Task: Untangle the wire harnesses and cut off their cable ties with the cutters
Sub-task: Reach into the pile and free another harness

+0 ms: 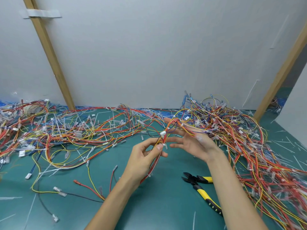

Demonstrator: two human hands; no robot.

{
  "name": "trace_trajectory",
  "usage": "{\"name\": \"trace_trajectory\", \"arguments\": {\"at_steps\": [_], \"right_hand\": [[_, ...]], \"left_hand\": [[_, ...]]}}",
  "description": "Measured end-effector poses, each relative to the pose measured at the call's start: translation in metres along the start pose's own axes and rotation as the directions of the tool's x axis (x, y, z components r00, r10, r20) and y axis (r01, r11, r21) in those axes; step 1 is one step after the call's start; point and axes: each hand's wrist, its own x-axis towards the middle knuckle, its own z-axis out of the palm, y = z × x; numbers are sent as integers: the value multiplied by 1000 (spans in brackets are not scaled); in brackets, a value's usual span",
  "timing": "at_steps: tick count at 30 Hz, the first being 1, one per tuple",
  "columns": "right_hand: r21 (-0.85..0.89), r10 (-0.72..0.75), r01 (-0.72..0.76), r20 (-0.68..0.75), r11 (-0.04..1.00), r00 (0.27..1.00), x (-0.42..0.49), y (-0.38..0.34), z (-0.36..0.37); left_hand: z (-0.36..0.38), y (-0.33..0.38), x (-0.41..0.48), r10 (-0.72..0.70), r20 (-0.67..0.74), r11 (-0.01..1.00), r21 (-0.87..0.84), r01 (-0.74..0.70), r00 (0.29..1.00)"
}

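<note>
My left hand point(146, 156) pinches a wire harness point(155, 163) of red, orange and yellow wires between thumb and fingers, above the green mat. A white connector point(163, 133) and white cable ties sit on the bundle just above my fingers. My right hand point(192, 141) is spread with straight fingers, and the harness wires drape over its palm and run into the pile at the right. The cutters point(201, 190), black-jawed with yellow and black handles, lie on the mat partly under my right forearm.
A big tangle of harnesses point(249, 146) fills the right side. Another spread of wires point(66, 133) covers the left and back of the green mat point(166, 205). Loose wires and cut tie scraps lie at the front left. A grey wall with wooden battens stands behind.
</note>
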Motion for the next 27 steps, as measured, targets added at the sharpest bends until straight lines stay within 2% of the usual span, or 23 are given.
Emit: {"name": "trace_trajectory", "arguments": {"at_steps": [4,11,15,21,25,27], "right_hand": [[94,4,1,-49,996,999,0,-1,2],[116,-100,97,22,989,995,1,8,7],[0,-130,131,100,991,987,3,6,19],[-127,-192,185,-45,974,980,12,3,28],[-82,-178,169,-107,982,978,11,3,25],[-94,-160,146,-153,985,975,10,2,23]], "left_hand": [[0,0,0,7,1,1000,-19,-7,1000],[-2,-3,2,-41,-31,999,-28,40,999],[-2,-3,2,-68,-33,996,-64,66,997],[0,-5,1,-126,-17,987,-99,124,992],[3,-7,1,-146,-26,988,-54,144,989],[2,-10,2,-124,-88,991,44,129,988]]}}
